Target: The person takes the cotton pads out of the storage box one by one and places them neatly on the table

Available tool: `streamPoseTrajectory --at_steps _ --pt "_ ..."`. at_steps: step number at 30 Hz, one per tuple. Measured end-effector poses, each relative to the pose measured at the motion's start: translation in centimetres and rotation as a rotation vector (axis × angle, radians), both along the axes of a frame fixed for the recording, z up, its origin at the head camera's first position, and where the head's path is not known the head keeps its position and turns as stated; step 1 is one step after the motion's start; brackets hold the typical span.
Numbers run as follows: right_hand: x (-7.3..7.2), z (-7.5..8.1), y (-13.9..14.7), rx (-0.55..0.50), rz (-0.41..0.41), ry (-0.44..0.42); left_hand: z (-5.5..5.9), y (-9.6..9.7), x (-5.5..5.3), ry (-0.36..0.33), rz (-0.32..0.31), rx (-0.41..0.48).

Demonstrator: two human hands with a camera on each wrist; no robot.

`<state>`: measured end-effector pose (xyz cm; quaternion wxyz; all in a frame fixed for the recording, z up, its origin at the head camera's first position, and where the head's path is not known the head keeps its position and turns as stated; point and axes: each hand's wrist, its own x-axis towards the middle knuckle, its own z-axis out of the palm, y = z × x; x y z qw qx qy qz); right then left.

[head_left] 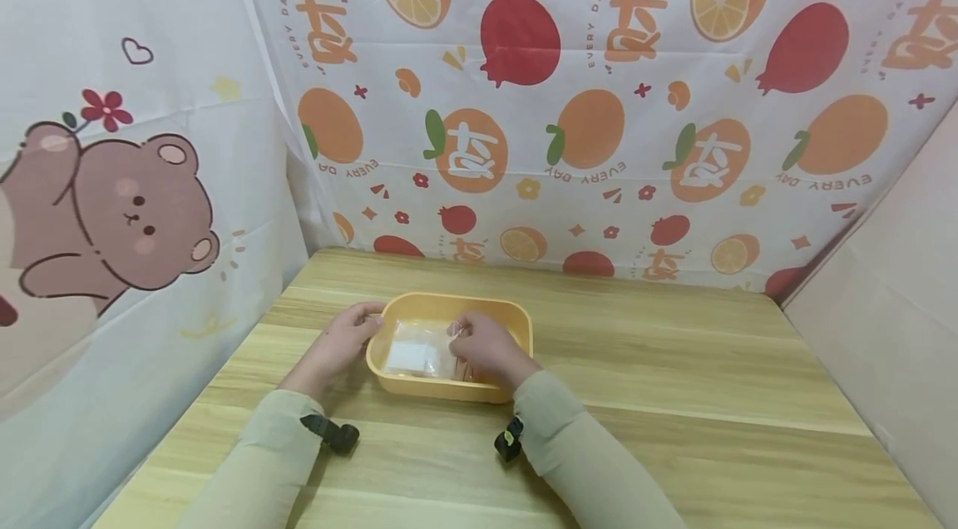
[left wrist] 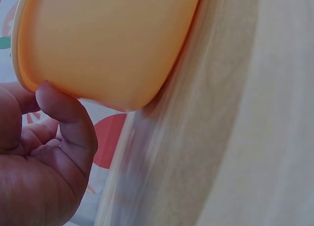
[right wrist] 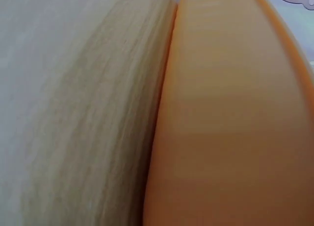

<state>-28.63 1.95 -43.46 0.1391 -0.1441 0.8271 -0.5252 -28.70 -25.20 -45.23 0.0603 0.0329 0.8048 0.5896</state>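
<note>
An orange-yellow oblong plastic basin [head_left: 449,390] stands on the wooden table in the head view. Inside lie clear plastic bags [head_left: 441,338], one with a white label [head_left: 407,356]. My left hand [head_left: 346,342] pinches the basin's left end at the rim; the left wrist view shows this hand [left wrist: 54,152] with thumb and finger against the basin [left wrist: 113,44]. Reaching over the near right side, my right hand [head_left: 486,346] has its fingers curled at the clear plastic inside and seems to pinch it. Only the basin's outer wall [right wrist: 230,108] and the table appear in the right wrist view.
The wooden table [head_left: 674,396] extends to both sides of the basin. Behind it hangs a fruit-print curtain [head_left: 524,138], with a bear-print cloth [head_left: 135,205] at the left and a pale cloth [head_left: 891,313] at the right.
</note>
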Motion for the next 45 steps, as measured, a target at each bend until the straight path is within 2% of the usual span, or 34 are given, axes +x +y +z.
streamPoseTrajectory --at_steps 5,6,7,11,13,15,21,25,28,34,39,45 --pt "0.2 0.8 1.3 0.069 0.009 0.171 0.1 0.2 0.1 -0.014 -0.015 0.007" --pt "0.3 1.0 1.7 0.074 0.002 0.188 0.5 0.3 0.3 -0.019 -0.019 0.009" --pt "0.4 1.3 2.0 0.069 -0.005 0.201 0.8 0.5 0.5 -0.023 -0.022 0.011" --pt "0.8 2.4 3.5 0.02 -0.036 0.247 1.0 0.6 0.6 -0.031 -0.023 0.008" --pt "1.0 2.9 4.4 -0.027 -0.049 0.263 0.7 0.5 0.4 -0.026 -0.021 0.003" --pt "1.1 3.2 5.2 -0.08 -0.059 0.255 0.2 0.3 0.2 -0.021 -0.02 -0.001" --pt "1.0 4.3 8.3 -0.175 -0.095 0.197 0.2 0.2 0.1 -0.02 -0.017 -0.004" --pt "0.4 4.5 10.2 -0.262 -0.058 0.156 0.2 0.1 0.1 -0.015 -0.016 -0.004" --pt "-0.1 4.8 11.6 -0.274 -0.03 0.144 0.2 0.0 0.2 -0.005 -0.012 -0.012" --pt "-0.9 4.6 14.9 -0.235 -0.072 0.12 0.2 0.0 0.2 0.007 -0.02 -0.019" --pt "-1.6 3.7 17.2 -0.182 -0.13 0.083 0.4 0.0 0.4 -0.005 -0.007 -0.025" --pt "-2.3 2.1 18.4 -0.038 -0.146 0.051 0.4 0.0 0.4 -0.001 -0.014 -0.022"
